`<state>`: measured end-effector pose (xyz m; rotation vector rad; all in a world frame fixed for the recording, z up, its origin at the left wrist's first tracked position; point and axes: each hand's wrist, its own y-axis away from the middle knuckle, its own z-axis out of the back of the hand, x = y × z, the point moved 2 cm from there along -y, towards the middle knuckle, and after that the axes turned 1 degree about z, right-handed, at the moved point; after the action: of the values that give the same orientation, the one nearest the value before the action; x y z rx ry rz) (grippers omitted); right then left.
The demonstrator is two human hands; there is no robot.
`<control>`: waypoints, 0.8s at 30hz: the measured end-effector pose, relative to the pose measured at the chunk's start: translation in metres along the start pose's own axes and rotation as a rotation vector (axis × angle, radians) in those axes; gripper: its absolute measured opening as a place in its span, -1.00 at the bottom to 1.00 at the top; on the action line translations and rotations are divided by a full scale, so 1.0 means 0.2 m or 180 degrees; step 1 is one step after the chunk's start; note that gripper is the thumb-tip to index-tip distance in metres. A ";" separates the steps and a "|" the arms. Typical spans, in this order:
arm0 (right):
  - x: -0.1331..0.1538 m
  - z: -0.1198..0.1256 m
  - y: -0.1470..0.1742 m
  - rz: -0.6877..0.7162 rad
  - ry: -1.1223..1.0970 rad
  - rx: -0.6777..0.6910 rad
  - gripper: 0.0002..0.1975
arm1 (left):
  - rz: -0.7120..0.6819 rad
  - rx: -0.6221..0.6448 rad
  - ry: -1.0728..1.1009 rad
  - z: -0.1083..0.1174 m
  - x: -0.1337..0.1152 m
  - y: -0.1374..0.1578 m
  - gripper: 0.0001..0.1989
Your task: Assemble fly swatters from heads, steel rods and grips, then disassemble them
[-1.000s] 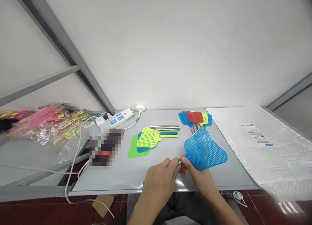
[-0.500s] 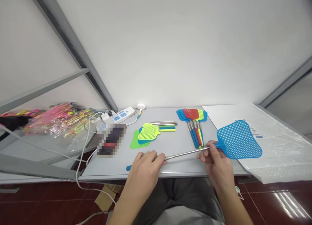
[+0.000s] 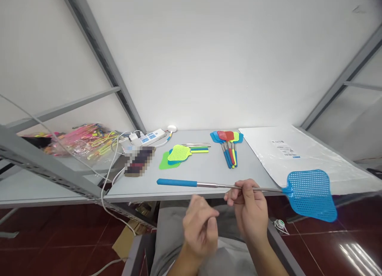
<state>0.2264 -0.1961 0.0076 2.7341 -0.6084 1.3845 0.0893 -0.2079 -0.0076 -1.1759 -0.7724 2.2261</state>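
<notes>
My right hand [image 3: 250,206] grips the steel telescopic rod of a blue fly swatter [image 3: 310,193], which is fully drawn out and held level in front of the table edge. Its blue grip points left and its mesh head hangs out to the right past the table. My left hand [image 3: 200,228] is below the rod, fingers loosely curled, holding nothing.
On the grey table [image 3: 205,174] lie a fan of finished swatters [image 3: 227,142], loose green and blue swatter heads [image 3: 176,155] with rods and grips [image 3: 198,147], a power strip [image 3: 147,138], a blurred-out object [image 3: 139,160] and clear plastic bags [image 3: 301,156]. Bagged colourful items [image 3: 83,138] lie left.
The swatter went from collapsed to fully extended as my hands pulled apart. My left hand has let go of the grip and dropped below the rod. The view shifted back from the table.
</notes>
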 end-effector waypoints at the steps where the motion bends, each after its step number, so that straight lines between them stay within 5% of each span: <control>1: -0.01 0.00 0.02 -0.0014 -0.0036 0.0007 -0.78 | 0.0335 -0.0072 0.0627 -0.04 0.02 0.04 -0.53; 4: -0.05 0.00 0.07 -0.0163 -0.0055 0.0208 -0.78 | 0.1082 -0.0113 0.1946 -0.08 0.06 0.06 -0.51; 9: -0.14 -0.03 0.12 -0.0296 0.0044 0.0693 -0.78 | 0.1990 -0.0709 0.2860 0.01 0.06 0.01 -0.60; 12: -0.12 -0.02 0.11 -0.0250 0.0185 0.0648 -0.78 | 0.2059 -0.1091 0.3048 0.05 0.06 0.01 -0.60; 18: 0.12 0.18 -0.07 0.0258 0.0307 -0.0378 -0.79 | 0.1862 -0.2344 0.2857 0.32 0.15 -0.04 -0.65; 24: 0.26 0.33 -0.17 0.0363 0.0223 -0.0811 -0.72 | 0.1599 -0.2608 0.2653 0.54 0.12 -0.08 -0.64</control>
<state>0.3166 -0.1940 0.0140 2.4766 -0.8813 1.3141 -0.0129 -0.2069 0.0399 -2.6807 -1.1066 1.4239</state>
